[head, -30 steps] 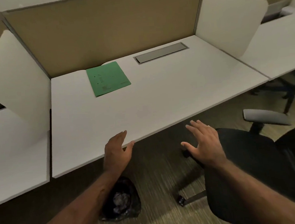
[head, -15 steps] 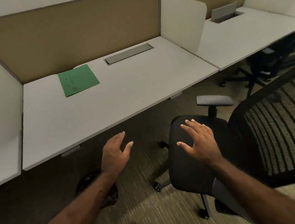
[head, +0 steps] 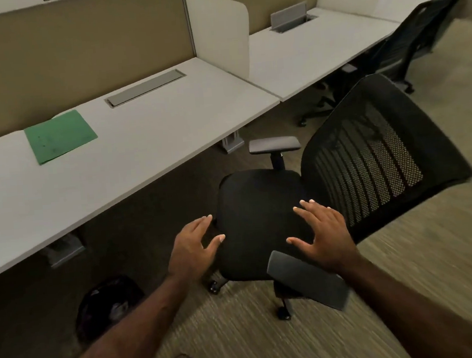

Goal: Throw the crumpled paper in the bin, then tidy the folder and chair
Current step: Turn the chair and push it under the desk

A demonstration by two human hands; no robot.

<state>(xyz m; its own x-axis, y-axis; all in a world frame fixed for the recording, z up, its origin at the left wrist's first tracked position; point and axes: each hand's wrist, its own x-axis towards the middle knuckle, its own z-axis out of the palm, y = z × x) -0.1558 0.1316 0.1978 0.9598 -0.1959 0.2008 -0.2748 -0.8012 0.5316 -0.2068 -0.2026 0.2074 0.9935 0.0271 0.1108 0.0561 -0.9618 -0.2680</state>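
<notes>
1. Change: the view has swung right since half a second ago. The black mesh-backed office chair (head: 263, 222) now fills the centre of the frame; it sat at the right edge before. Judged step: chair tidying is about to begin.
2. Left hand (head: 193, 248): released, fingers spread, holding nothing, just beside the front left corner of the seat. Contact with the seat cannot be told from this angle.
3. Right hand (head: 322, 232): released, fingers straight and fanned, over the right rear part of the seat, above the near grey armrest (head: 307, 280). Both hands have moved on from the surface edge to the chair.
4. The chair stands turned side-on to the pale grey surface (head: 131, 158), pulled clear of it, backrest at centre right.
5. Flat green paper folder (head: 60, 136): upper left of the frame, lying on the surface near the tan partition, same spot as in both earlier frames.
6. Black-lined bin (head: 109, 307): lower left, on the floor under the surface. Something pale shows inside, probably the crumpled paper; too dark to confirm.
7. Judgement: paper step done, chair step pending.
</notes>
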